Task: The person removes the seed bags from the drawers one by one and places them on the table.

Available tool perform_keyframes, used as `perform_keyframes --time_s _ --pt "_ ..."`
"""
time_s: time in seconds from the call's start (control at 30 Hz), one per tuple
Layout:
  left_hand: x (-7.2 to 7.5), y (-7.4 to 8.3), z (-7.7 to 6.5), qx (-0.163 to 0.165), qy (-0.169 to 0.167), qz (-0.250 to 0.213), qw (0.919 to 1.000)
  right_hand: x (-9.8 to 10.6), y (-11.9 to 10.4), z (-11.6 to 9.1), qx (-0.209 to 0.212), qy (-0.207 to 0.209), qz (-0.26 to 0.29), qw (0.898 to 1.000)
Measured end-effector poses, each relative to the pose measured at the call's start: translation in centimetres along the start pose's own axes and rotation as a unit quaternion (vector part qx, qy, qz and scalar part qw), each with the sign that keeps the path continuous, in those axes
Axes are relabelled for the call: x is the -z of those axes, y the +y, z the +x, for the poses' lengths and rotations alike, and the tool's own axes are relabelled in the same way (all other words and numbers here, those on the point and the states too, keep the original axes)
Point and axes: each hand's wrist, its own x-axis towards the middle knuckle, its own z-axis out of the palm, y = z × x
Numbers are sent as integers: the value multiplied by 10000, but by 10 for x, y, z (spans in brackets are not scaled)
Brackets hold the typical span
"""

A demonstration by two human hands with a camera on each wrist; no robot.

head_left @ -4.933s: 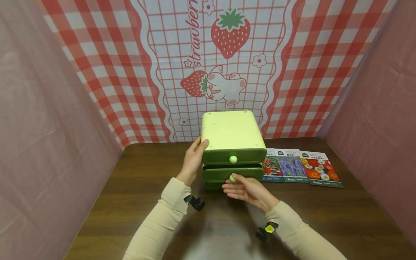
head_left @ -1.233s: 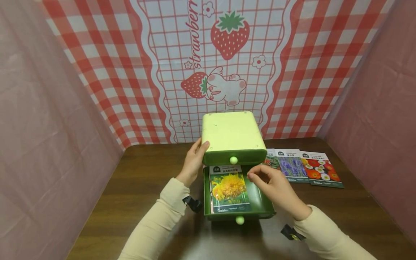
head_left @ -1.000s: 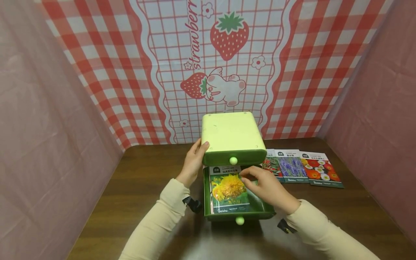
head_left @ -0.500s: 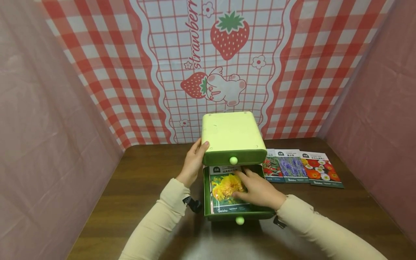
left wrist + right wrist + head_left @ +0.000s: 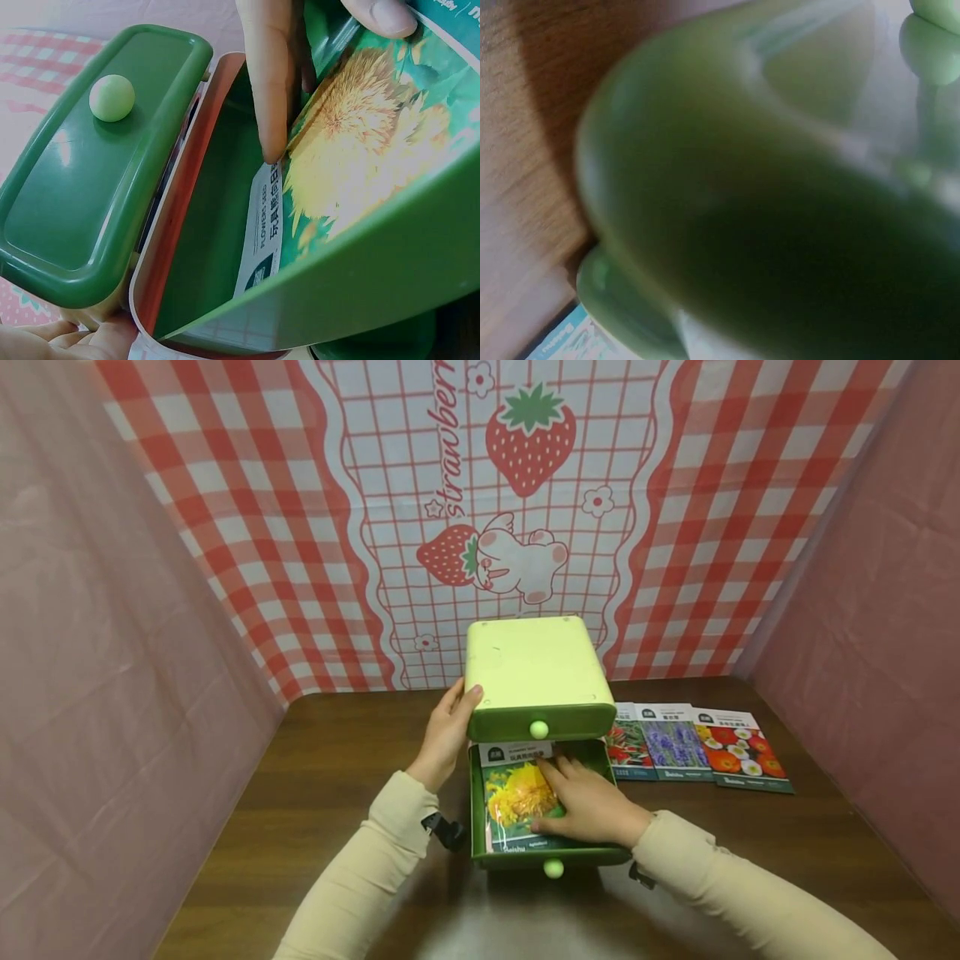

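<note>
Cabinet [image 5: 536,660] mid-desk [image 5: 337,777], cloth [image 5: 645,552] behind. Lower drawer [image 5: 517,862] juts toward me, beneath upper drawer [image 5: 498,725]. Seed packet [image 5: 513,797] lies in it, left side; right hand [image 5: 596,806] there too, across packet's right part. Left hand [image 5: 444,735] at cabinet's left wall. Three packets [image 5: 672,745] on desk, right of cabinet.

At the centre of the head view, my right hand [image 5: 596,803] masks the right side of the yellow-flower packet [image 5: 516,802]; the cabinet [image 5: 534,662] hides part of the red-flower packet [image 5: 628,750]. The left wrist view crops my left hand [image 5: 64,343], lower left; the right blurs the lower drawer [image 5: 705,176].
</note>
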Motion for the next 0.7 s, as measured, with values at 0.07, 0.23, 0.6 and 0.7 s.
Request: perform_keyframes --time_s 0.07,0.23,0.6,0.7 --pt "0 0 0 -34 11 -5 10000 0 -1 0 17 -44 88 9999" --pt "0 0 -1 -60 6 -29 10000 0 -3 -1 85 -106 294 9995" --pt "-3 29 -23 59 -164 -75 9998 1 -7 -4 -25 135 901 9958" --pt "-3 28 -22 50 -153 -52 9999 4 -7 -5 -202 207 1308 9910"
